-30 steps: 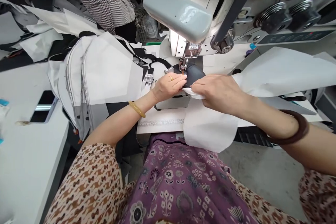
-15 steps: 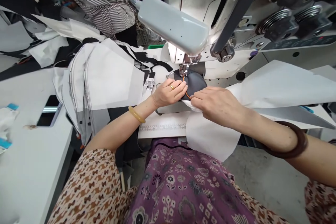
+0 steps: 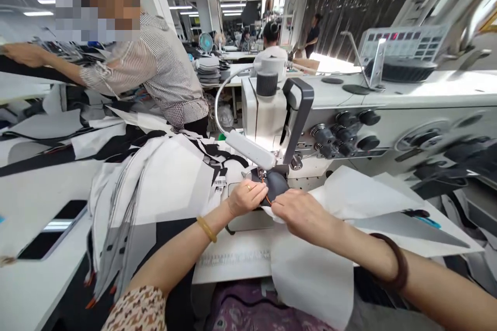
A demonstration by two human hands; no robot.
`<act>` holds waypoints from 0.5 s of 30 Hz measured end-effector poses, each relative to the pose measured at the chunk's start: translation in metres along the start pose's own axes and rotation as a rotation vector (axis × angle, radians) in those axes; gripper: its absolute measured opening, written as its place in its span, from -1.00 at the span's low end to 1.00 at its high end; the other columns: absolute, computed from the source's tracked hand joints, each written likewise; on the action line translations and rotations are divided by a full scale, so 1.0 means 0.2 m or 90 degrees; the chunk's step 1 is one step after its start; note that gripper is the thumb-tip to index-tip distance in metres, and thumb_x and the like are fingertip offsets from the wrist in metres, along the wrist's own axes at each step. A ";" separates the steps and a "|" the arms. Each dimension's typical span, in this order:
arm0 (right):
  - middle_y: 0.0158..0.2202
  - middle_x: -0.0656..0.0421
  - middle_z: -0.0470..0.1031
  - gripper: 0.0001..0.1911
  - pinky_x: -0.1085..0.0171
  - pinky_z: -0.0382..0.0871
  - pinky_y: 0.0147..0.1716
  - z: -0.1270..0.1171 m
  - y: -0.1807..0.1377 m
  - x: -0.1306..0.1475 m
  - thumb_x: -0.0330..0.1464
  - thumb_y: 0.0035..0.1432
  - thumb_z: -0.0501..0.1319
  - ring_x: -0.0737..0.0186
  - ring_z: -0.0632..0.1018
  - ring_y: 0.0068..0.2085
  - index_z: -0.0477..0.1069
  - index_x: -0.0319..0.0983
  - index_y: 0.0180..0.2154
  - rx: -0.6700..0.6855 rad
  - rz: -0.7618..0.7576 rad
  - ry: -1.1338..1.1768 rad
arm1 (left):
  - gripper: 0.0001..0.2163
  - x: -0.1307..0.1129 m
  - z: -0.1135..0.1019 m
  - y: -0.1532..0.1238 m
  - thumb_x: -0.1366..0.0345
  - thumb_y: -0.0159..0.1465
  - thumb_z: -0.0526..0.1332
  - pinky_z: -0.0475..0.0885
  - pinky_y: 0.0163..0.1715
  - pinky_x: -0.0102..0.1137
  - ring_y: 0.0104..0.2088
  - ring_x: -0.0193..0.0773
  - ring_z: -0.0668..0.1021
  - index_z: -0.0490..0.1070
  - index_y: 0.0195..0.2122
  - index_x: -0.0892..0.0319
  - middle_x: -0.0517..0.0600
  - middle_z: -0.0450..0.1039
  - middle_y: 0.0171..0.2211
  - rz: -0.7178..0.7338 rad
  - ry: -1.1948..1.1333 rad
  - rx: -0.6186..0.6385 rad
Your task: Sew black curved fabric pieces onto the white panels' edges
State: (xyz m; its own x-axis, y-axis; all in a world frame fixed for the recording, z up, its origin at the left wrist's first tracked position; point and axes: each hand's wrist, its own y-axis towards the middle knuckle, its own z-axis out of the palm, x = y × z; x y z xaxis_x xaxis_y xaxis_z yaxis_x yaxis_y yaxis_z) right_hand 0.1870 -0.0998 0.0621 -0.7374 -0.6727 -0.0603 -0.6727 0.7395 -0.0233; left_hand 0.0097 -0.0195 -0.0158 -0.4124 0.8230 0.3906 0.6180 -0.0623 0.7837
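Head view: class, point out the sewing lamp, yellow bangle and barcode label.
Sewing lamp (image 3: 248,149), head view, grey housing.
Yellow bangle (image 3: 206,229), head view, its front curve.
Barcode label (image 3: 219,182), head view, printed bars.

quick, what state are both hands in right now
Left hand: resting on the black piece, cannot tell if gripping.
Right hand: closed, holding the white sheet.

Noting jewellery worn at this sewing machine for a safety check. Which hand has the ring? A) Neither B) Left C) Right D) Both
B: the gold-coloured ring sits on a finger of the left hand, while the right hand shows none.
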 end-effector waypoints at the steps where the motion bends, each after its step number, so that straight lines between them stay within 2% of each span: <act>1: -0.46 0.20 0.40 -0.76 0.29 0.00 -0.39 0.01 0.00 0.01 -0.66 -0.14 -0.04 0.33 0.34 -0.42 0.27 -0.27 -0.47 0.001 -0.003 -0.009 | -0.89 0.00 0.00 0.00 0.48 0.24 0.08 0.48 -0.48 -0.39 -0.38 -0.28 0.56 0.38 -0.27 0.26 0.05 0.54 -0.33 0.006 0.001 -0.002; 10: -0.42 0.16 0.41 -0.78 0.27 0.05 -0.38 0.04 0.02 0.07 -0.62 0.05 -0.04 0.30 0.39 -0.40 0.31 -0.29 -0.43 -0.009 -0.036 -0.088 | -0.80 0.07 -0.03 -0.02 0.40 0.28 0.01 0.56 -0.45 -0.39 -0.32 -0.30 0.56 0.43 -0.29 0.09 -0.02 0.55 -0.27 0.115 0.011 0.021; 15: -0.41 0.15 0.39 -0.81 0.27 0.04 -0.38 0.03 0.00 0.06 -0.56 0.14 -0.03 0.28 0.38 -0.38 0.30 -0.29 -0.40 -0.012 -0.056 -0.098 | -0.85 0.04 -0.04 -0.02 0.42 0.26 0.07 0.55 -0.41 -0.34 -0.31 -0.23 0.56 0.43 -0.26 0.21 0.05 0.54 -0.33 0.077 0.053 0.028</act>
State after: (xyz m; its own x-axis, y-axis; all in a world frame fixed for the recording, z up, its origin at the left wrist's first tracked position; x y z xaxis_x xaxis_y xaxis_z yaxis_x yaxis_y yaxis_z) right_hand 0.1776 -0.1081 0.0554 -0.6590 -0.7222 -0.2103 -0.7362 0.6766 -0.0166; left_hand -0.0016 -0.0181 -0.0124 -0.3863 0.7607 0.5215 0.6945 -0.1322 0.7073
